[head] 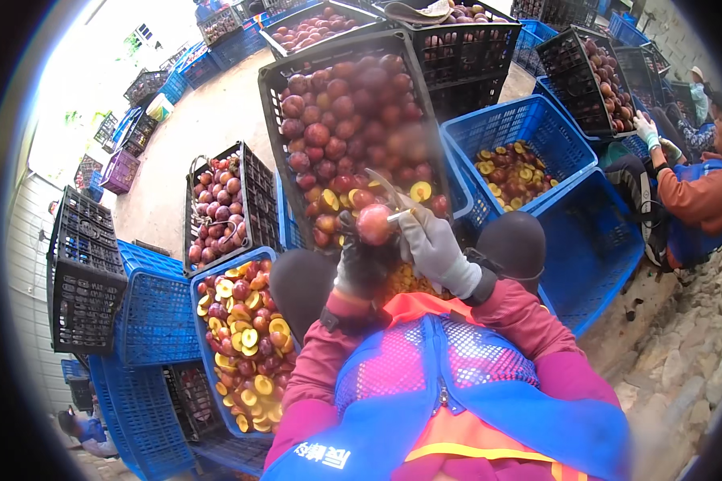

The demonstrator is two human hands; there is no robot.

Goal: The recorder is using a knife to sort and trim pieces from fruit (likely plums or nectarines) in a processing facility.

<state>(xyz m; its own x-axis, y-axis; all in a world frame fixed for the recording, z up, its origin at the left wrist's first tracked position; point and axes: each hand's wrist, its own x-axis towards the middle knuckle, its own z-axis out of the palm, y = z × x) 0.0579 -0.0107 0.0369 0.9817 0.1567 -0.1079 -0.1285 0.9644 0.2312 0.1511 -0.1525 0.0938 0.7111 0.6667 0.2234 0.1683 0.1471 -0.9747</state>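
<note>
My left hand (361,261), in a glove with a dark palm, grips a whole reddish plum (373,225). In my right hand (436,246), gloved in white and grey, is a small knife with a curved blade (382,185) and a pale handle. The blade stands up just beyond the plum; whether it touches the skin I cannot tell. A tilted black plastic crate (271,108) of whole plums lies right in front of both hands, with a few cut yellow halves (420,191) at its near end. Yellow fruit pieces (410,281) show below my hands.
Left of my knee, a blue crate (197,318) holds plum halves; behind it leans a black crate (245,198) of whole plums. To the right, another blue crate (517,117) contains halves. A co-worker's gloved hand (645,129) touches a tilted plum crate (571,84). Stacked crates (87,270) stand left.
</note>
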